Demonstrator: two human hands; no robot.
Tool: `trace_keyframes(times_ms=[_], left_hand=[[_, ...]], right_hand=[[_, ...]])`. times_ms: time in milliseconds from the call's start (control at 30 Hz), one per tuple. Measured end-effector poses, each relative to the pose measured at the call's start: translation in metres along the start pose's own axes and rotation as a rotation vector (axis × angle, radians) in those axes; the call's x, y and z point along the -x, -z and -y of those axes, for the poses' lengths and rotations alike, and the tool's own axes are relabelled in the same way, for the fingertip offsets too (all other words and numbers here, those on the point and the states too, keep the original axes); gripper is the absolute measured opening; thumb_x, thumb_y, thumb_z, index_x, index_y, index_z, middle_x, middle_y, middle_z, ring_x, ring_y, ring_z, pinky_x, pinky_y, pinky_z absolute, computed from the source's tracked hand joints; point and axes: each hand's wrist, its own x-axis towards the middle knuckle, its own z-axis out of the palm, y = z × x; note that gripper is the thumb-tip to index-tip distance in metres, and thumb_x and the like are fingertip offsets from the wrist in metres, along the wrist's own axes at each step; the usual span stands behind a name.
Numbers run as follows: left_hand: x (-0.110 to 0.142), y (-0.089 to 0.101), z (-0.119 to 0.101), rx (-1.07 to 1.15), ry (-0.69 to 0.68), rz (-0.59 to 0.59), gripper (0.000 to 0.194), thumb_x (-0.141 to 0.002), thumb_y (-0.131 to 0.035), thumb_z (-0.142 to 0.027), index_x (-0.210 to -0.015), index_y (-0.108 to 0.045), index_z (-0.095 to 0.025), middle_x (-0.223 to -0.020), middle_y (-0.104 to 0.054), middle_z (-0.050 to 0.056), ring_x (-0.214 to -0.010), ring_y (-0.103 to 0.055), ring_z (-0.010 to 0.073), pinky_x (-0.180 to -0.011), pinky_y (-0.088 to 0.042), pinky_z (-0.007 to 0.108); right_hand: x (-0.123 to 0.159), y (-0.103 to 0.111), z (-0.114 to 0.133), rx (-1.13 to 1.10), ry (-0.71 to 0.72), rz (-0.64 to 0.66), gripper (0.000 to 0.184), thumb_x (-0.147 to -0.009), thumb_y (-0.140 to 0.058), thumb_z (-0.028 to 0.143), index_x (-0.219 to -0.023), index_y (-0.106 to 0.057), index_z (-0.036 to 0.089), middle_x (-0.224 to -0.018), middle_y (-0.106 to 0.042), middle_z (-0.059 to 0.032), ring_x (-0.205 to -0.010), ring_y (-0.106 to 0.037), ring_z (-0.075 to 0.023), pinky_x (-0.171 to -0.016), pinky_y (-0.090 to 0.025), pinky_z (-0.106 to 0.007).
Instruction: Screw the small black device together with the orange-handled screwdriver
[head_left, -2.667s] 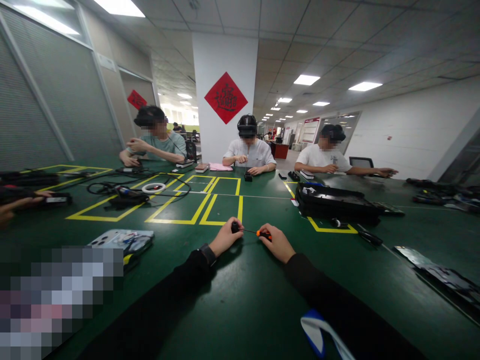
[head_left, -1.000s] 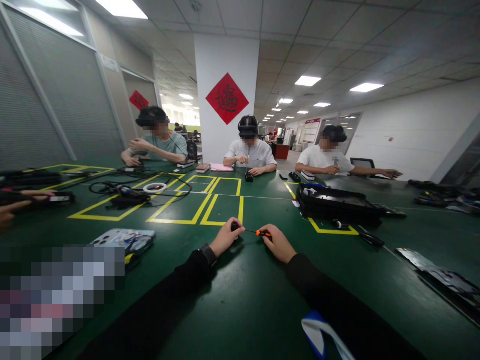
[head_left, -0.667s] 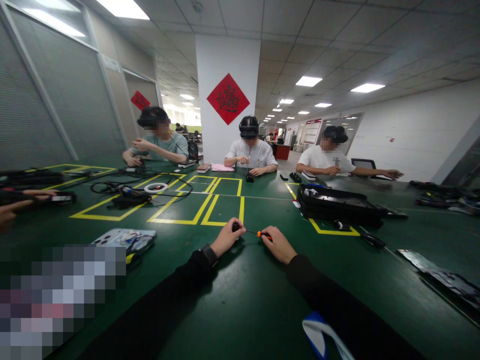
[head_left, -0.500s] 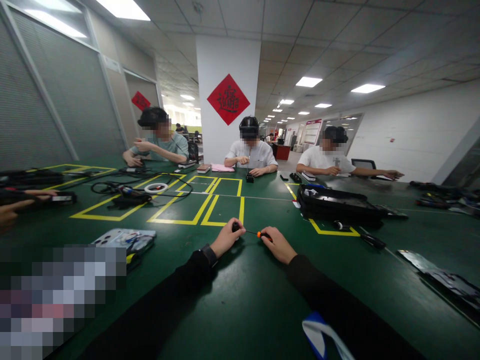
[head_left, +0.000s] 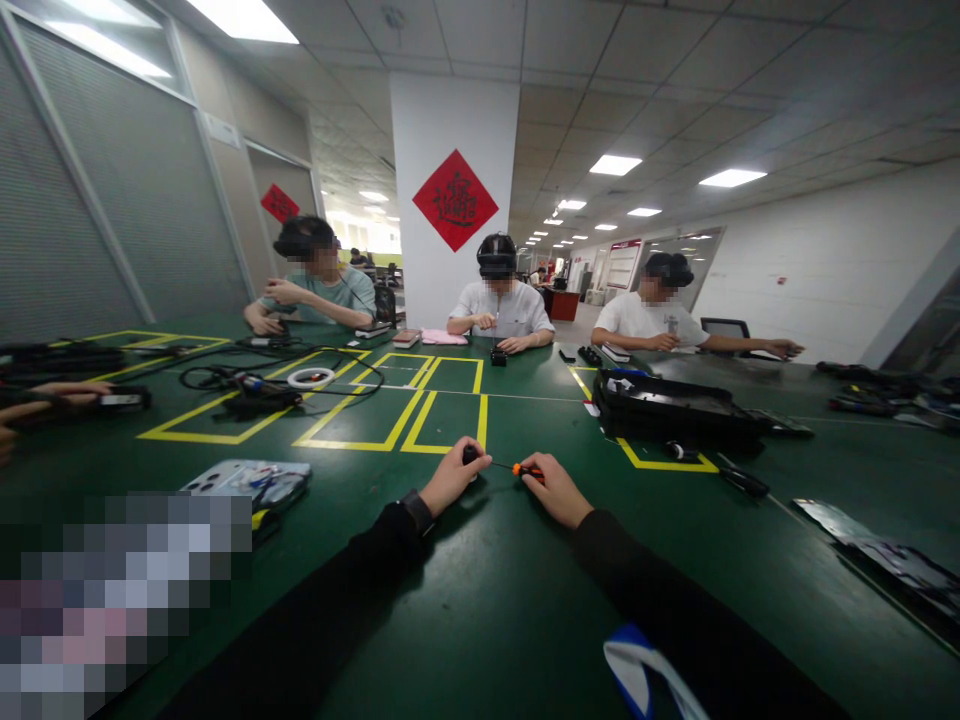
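Both my hands rest on the green table (head_left: 487, 600) just below the yellow tape boxes. My left hand (head_left: 452, 474) is closed round a small black part (head_left: 470, 455). My right hand (head_left: 553, 487) grips a small screwdriver (head_left: 519, 468) with an orange collar. Its thin shaft points left and its tip meets the black part. The screwdriver's handle is hidden inside my fingers. Black sleeves cover both my arms.
A black casing (head_left: 675, 410) lies at the right with a black tool (head_left: 739, 481) near it. An opened device (head_left: 251, 482) sits at the left. Cables and a white ring (head_left: 310, 377) lie farther back. Three people sit across the table; another person's hand (head_left: 34, 408) shows at far left.
Almost nothing has changed. My hands stay on the black part and screwdriver with tiny shifts. The view drifts slightly.
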Motion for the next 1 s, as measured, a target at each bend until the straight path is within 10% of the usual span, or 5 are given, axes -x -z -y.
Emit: trace_keyframes(times_ms=[1000], left_hand=[[0.0001, 0.0014, 0.0007, -0.005, 0.005, -0.001, 0.021, -0.070, -0.055, -0.035, -0.082, -0.050, -0.018, -0.074, -0.052, -0.002, -0.064, -0.048, 0.0099, -0.057, -0.039, 0.020]], right_hand=[[-0.0014, 0.0000, 0.0001, -0.022, 0.022, 0.010, 0.018, -0.082, -0.042, 0.017, -0.091, -0.058, 0.017, -0.089, -0.057, -0.0048, -0.087, -0.051, -0.0156, -0.082, -0.039, -0.031]])
